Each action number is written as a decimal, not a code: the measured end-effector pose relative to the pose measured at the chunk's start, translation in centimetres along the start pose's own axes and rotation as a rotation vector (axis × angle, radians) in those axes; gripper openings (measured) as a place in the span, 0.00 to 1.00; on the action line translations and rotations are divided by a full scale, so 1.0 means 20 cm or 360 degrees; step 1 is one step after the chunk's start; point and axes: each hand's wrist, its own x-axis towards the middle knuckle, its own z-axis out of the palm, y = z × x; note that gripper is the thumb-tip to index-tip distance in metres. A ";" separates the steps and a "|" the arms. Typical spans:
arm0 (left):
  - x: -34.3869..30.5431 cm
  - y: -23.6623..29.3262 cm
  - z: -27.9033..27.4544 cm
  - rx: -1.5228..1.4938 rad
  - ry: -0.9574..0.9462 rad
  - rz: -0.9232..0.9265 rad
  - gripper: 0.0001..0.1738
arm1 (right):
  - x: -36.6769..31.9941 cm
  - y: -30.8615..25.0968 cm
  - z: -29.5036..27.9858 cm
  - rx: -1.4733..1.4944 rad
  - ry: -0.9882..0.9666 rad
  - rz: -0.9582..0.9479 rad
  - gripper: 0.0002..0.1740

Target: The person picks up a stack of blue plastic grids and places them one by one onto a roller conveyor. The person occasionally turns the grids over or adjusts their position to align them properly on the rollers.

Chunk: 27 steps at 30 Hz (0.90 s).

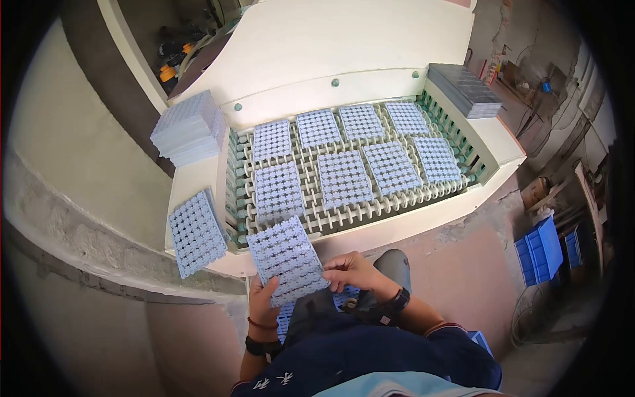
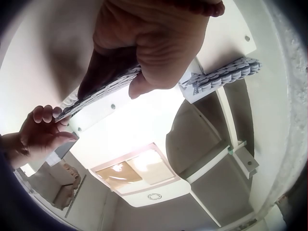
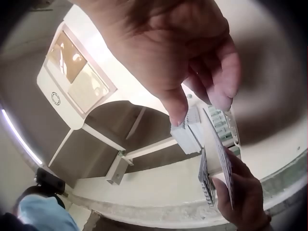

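Observation:
A light blue, grid-patterned tray-like sheet (image 1: pixel 284 255) is held tilted at the near side of the machine. My left hand (image 1: pixel 262 298) grips its lower left edge, thumb on the near face. At the sheet's lower right edge is my right hand (image 1: pixel 360 272), fingers bent. The left wrist view shows that hand (image 2: pixel 43 137) with fingertips at the sheet's end and its thumb apart. In the right wrist view, a gap separates the thumb and fingers of my right hand (image 3: pixel 163 53), above the sheet (image 3: pixel 224 161). Several similar sheets (image 1: pixel 346 178) lie in two rows on the rollers.
Left of the rollers stand a stack of sheets (image 1: pixel 188 126) and, nearer, a few more leaning over the ledge (image 1: pixel 197 233). Dark grey sheets (image 1: pixel 466 89) are stacked at the right end. A blue crate (image 1: pixel 539 250) sits at the right. The machine's pale front edge (image 1: pixel 383 233) borders the rollers.

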 end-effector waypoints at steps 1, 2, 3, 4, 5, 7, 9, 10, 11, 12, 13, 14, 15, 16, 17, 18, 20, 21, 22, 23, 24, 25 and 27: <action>0.00 0.00 0.01 -0.0001 -0.0025 -0.0008 0.23 | 0.00 0.03 0.02 0.0043 0.0018 0.0003 0.14; -0.01 0.00 0.02 -0.0001 -0.0049 -0.0017 0.22 | 0.00 0.05 0.03 0.0086 0.0036 0.0007 0.12; -0.02 0.00 0.03 0.0005 -0.0047 -0.0001 0.22 | -0.01 0.05 0.04 0.0081 0.0021 -0.0001 0.12; -0.03 -0.01 0.03 0.0008 -0.0021 -0.0029 0.22 | -0.03 0.05 0.04 0.0039 0.0089 -0.0003 0.11; -0.04 -0.02 0.04 0.0010 0.0008 -0.0056 0.22 | -0.04 0.04 0.05 -0.0004 0.0155 -0.0003 0.10; -0.05 -0.04 0.07 -0.0046 0.0003 -0.0035 0.22 | -0.08 0.02 0.05 0.0007 0.0197 -0.0024 0.09; -0.05 -0.06 0.08 -0.0101 -0.0002 -0.0016 0.22 | -0.11 0.02 0.04 0.0019 0.0240 -0.0044 0.09; -0.05 -0.06 0.07 0.0060 -0.0154 0.0001 0.24 | -0.12 0.04 0.03 0.0044 0.0274 -0.0124 0.09; -0.06 -0.07 0.07 0.0225 -0.0306 0.0015 0.25 | -0.14 0.05 0.02 0.0072 0.0310 -0.0207 0.09; -0.08 -0.06 0.10 0.0235 -0.0303 0.0027 0.25 | -0.15 0.06 0.01 0.0073 0.0296 -0.0215 0.09; -0.09 -0.06 0.13 -0.0069 -0.0292 -0.0134 0.27 | -0.15 0.08 0.00 0.0091 0.0332 -0.0274 0.09; -0.10 -0.05 0.16 -0.0368 -0.0285 -0.0295 0.28 | -0.16 0.08 -0.01 0.0111 0.0369 -0.0339 0.09; -0.10 -0.05 0.16 -0.0350 -0.0300 -0.0291 0.28 | -0.17 0.08 -0.01 0.0118 0.0369 -0.0362 0.09; -0.12 -0.06 0.15 -0.0300 -0.0268 -0.0336 0.28 | -0.18 0.08 -0.02 0.0102 0.0397 -0.0356 0.09; -0.12 -0.06 0.14 -0.0250 -0.0236 -0.0384 0.28 | -0.19 0.07 -0.01 0.0088 0.0428 -0.0349 0.09; -0.12 -0.07 0.12 -0.0233 -0.0253 -0.0390 0.28 | -0.19 0.06 -0.01 0.0098 0.0439 -0.0369 0.09; -0.12 -0.07 0.10 -0.0089 -0.0287 -0.0358 0.25 | -0.21 0.05 0.00 0.0087 0.0459 -0.0365 0.10; -0.12 -0.08 0.09 -0.0086 -0.0291 -0.0355 0.25 | -0.21 0.05 0.00 0.0086 0.0458 -0.0372 0.10; -0.12 -0.08 0.09 -0.0102 -0.0291 -0.0354 0.23 | -0.21 0.06 0.00 0.0067 0.0462 -0.0361 0.10; -0.12 -0.08 0.08 -0.0119 -0.0286 -0.0348 0.22 | -0.20 0.06 0.00 0.0046 0.0460 -0.0348 0.10; -0.12 -0.08 0.08 -0.0121 -0.0282 -0.0331 0.22 | -0.20 0.06 0.00 0.0036 0.0445 -0.0352 0.10; -0.13 -0.08 0.08 -0.0074 -0.0244 -0.0320 0.21 | -0.20 0.06 0.00 0.0051 0.0477 -0.0332 0.11; -0.13 -0.09 0.06 -0.0030 -0.0205 -0.0299 0.20 | -0.20 0.05 0.01 0.0058 0.0501 -0.0316 0.11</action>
